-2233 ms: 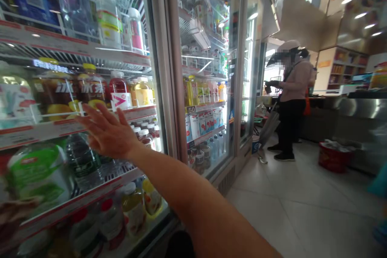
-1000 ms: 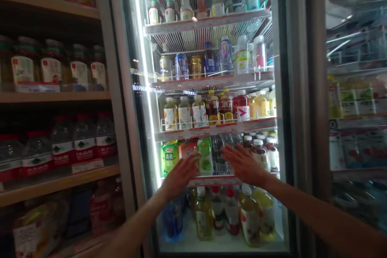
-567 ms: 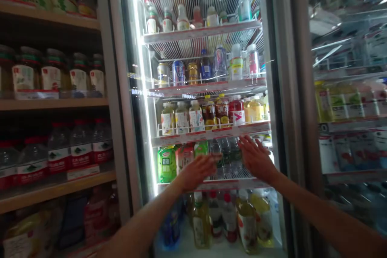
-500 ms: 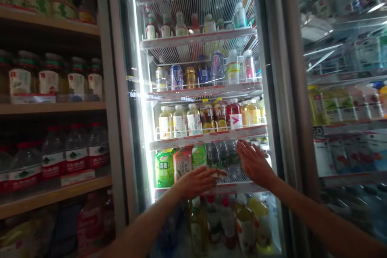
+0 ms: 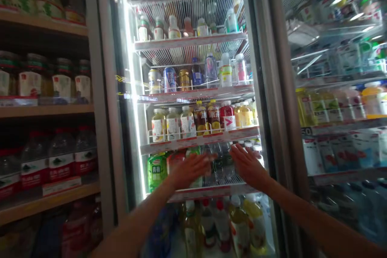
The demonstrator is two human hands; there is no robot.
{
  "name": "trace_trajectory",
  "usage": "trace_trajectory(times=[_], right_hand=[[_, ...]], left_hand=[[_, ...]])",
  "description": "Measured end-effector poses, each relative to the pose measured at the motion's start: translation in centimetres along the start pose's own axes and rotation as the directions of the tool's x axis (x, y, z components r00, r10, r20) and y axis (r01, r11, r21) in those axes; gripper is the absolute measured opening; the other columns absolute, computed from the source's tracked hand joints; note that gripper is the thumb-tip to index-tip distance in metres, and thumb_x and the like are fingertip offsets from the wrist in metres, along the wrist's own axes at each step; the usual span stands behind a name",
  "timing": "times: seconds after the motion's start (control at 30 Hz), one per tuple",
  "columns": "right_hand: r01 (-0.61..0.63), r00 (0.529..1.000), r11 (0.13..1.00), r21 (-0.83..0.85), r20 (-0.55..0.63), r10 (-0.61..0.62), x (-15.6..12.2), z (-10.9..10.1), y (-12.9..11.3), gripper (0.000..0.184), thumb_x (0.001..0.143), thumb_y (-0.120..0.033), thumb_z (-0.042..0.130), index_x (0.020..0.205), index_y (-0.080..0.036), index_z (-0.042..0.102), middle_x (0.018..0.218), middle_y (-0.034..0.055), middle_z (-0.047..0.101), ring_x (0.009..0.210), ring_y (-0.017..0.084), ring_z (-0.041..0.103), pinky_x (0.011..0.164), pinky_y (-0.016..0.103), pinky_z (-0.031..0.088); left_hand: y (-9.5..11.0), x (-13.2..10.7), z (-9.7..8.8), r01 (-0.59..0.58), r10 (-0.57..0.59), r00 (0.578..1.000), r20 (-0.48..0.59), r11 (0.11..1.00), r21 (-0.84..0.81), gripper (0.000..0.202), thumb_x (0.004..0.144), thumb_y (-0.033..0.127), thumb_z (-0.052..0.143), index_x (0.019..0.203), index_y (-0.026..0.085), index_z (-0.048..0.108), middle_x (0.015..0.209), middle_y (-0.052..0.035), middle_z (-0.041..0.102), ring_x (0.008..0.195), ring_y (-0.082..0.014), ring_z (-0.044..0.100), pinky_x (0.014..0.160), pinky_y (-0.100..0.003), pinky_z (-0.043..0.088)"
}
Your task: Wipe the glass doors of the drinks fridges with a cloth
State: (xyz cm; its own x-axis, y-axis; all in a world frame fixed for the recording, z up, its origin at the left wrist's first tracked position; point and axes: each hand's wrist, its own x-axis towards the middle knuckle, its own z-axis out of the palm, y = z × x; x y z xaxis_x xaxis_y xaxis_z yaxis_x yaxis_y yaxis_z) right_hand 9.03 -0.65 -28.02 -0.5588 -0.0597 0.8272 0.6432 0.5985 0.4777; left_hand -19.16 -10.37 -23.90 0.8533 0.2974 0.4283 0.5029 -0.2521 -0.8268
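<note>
Both arms reach toward a lit drinks fridge. My left hand (image 5: 191, 170) is held flat with fingers stretched out, holding nothing, in front of a red-labelled bottle (image 5: 174, 159) and a light green one. My right hand (image 5: 248, 166) has its fingers extended and is likewise bare, near some clear dark-capped bottles (image 5: 222, 165). Whether either hand touches a bottle I cannot tell. A green bottle (image 5: 157, 169) stands at the left end of the same shelf. Just above, a shelf edge (image 5: 199, 140) carries pale-labelled bottles (image 5: 188, 123), brown yellow-capped bottles (image 5: 214, 116) and a red bottle (image 5: 227, 116).
Upper fridge shelves hold cans (image 5: 169, 80) and small bottles. Large bottles (image 5: 240, 229) stand at the bottom. A metal door frame (image 5: 279, 100) separates another stocked fridge on the right. Wooden shelves (image 5: 45, 111) with jars and red-labelled water bottles (image 5: 61, 157) stand left.
The view has shifted a little, so the shelves sit further left. My left hand has risen slightly and moved left in the picture; my right hand keeps nearly the same place.
</note>
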Motion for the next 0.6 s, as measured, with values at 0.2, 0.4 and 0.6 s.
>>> trace_trajectory(times=[0.2,0.4,0.6], right_hand=[[-0.048,0.996,0.988,0.149,-0.069,0.059,0.0,-0.5,-0.8,0.065,0.082,-0.007,0.036,0.144,-0.017,0.021,0.143,0.0117,0.037,0.138,0.024,0.021,0.108,0.05,0.03],[-0.03,0.98,0.89,0.454,-0.162,0.116,2.9,-2.1,-5.9,0.059,0.084,-0.008,0.034,0.142,-0.017,0.024,0.137,0.0127,0.044,0.131,0.015,0.036,0.101,0.035,0.043],[-0.157,0.949,0.94,0.304,-0.219,0.229,7.6,1.4,-10.0,0.041,0.087,-0.024,0.043,0.128,-0.019,0.047,0.135,0.0098,0.048,0.132,0.021,0.034,0.11,0.045,0.027]], left_hand=[[-1.5,3.3,-1.1,0.487,-0.483,0.868,-0.115,0.874,0.008,0.044,0.089,0.022,0.04,0.134,0.02,0.038,0.149,-0.0077,0.028,0.14,-0.0209,0.014,0.11,-0.042,0.027],[2.7,4.6,1.8,0.393,-0.389,0.915,-0.106,0.919,0.024,0.061,0.087,0.034,0.045,0.139,0.01,0.026,0.143,-0.0154,0.036,0.137,-0.0219,0.024,0.109,-0.039,0.027],[1.4,2.1,1.3,0.618,-0.605,0.78,-0.161,0.784,0.051,0.073,0.082,0.036,0.046,0.142,0.008,0.017,0.144,-0.0194,0.034,0.138,-0.0267,0.022,0.111,-0.046,0.018]])
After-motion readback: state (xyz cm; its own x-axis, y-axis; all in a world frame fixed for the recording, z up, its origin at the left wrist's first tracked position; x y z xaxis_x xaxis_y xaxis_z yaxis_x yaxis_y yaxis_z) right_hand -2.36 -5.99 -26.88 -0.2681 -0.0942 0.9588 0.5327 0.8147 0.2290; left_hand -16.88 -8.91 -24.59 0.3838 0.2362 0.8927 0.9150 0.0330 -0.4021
